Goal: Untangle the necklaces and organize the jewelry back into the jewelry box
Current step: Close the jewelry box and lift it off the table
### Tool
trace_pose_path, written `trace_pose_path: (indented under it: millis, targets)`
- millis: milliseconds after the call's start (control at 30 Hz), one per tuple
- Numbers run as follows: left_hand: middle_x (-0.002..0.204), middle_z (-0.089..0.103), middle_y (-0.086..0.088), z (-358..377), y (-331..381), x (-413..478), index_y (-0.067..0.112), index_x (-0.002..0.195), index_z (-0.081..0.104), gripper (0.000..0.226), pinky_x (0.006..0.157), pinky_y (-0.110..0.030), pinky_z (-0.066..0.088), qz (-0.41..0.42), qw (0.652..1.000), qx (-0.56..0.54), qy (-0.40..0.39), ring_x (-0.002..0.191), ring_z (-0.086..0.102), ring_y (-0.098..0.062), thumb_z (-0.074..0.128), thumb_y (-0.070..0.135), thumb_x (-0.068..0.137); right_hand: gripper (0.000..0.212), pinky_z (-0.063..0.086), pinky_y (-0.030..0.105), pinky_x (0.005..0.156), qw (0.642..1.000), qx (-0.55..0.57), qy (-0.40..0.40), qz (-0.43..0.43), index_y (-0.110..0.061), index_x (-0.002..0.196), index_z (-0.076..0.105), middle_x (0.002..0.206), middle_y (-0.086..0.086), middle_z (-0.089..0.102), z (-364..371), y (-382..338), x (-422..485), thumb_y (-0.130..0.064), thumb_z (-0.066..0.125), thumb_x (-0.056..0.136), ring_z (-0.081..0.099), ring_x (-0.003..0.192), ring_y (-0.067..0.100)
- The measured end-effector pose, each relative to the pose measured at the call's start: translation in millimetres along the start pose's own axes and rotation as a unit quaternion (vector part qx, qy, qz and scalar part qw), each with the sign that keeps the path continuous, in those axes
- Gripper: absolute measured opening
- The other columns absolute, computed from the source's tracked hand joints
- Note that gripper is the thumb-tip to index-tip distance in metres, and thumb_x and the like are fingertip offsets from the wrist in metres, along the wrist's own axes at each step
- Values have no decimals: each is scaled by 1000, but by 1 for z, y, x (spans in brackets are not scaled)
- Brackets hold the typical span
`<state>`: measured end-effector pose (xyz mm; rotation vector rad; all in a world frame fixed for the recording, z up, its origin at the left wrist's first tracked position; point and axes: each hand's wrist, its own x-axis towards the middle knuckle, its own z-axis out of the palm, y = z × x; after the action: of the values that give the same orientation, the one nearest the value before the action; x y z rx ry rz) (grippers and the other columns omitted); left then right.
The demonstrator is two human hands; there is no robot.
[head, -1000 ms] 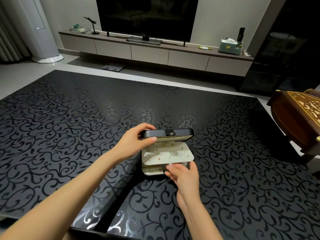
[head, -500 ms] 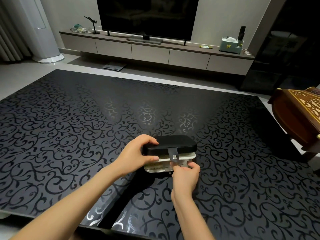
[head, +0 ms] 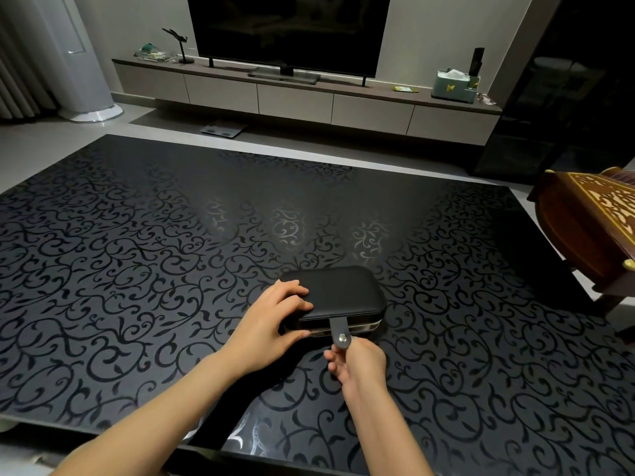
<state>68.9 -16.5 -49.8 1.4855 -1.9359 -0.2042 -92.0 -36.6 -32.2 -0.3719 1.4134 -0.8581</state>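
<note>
A black jewelry box (head: 347, 293) lies on the dark patterned table (head: 137, 252), its lid lowered onto the base with a thin pale gap along the front edge. My left hand (head: 271, 324) grips the box's left end, fingers over the lid and thumb under the front. My right hand (head: 357, 365) pinches the grey strap with a metal snap (head: 342, 336) that hangs from the lid's front. No necklaces or other jewelry show; the inside of the box is hidden.
A carved wooden chest (head: 591, 231) stands off the table's right edge. Beyond the table are a low TV cabinet (head: 309, 101) with a television (head: 288, 32) and a tissue box (head: 452, 84). The table's near edge runs just below my forearms.
The lid has come down from wide open to resting on the base. My right hand moved from the tray's front edge to pinching the snap strap and pulling it toward me.
</note>
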Motion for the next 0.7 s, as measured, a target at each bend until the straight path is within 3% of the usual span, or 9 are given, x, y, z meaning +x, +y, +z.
trace_pose_path:
  millis: [67,167,267,400,500,600,700]
  targets:
    - [126,52,4,1,-2,-2,24,106,58,35,110,-28,20,6,1000,2,-8,129,35,-6,61,44,77,7,44,18,35,996,61,-43,40,5,90,57,66,15,58,-3,-5,-1,7,50,89,57,47,19]
    - [127,53,1,4,-3,-4,23,106,58,32,112,-31,18,15,1000,2,-8,130,36,-11,64,39,78,17,57,29,46,985,130,-87,66,10,101,57,80,22,63,-9,-7,1,13,52,85,62,68,30]
    - [127,53,-2,8,-2,-5,21,106,58,30,114,-38,18,27,999,14,-21,132,36,-17,68,30,79,20,59,37,60,978,157,-114,76,13,100,57,89,26,62,-12,-9,-2,15,48,82,63,77,35]
    - [129,53,-2,8,-4,-12,19,107,60,29,115,-43,20,36,998,39,-36,135,36,-20,57,34,82,12,57,43,72,977,164,-112,75,8,91,55,94,28,61,-20,-8,-7,6,44,89,63,83,40]
    - [119,56,-2,3,-2,-6,22,101,57,29,110,-52,30,59,992,100,-46,127,44,-24,57,42,80,10,56,39,74,992,54,-109,17,7,92,58,90,25,65,-29,-2,-10,3,50,89,67,82,35]
    - [109,55,-2,-1,9,14,25,88,47,35,110,-57,25,70,979,179,-73,118,48,-26,61,54,73,8,57,25,59,985,-108,-86,-104,1,95,61,82,16,67,-36,2,-8,-1,61,87,66,68,21]
    - [135,41,-7,-2,25,44,24,97,50,54,114,-56,5,-11,976,160,-146,140,20,-29,65,64,65,7,51,24,51,942,-258,-61,-206,-2,90,66,68,9,66,-36,3,2,-8,63,87,60,55,13]
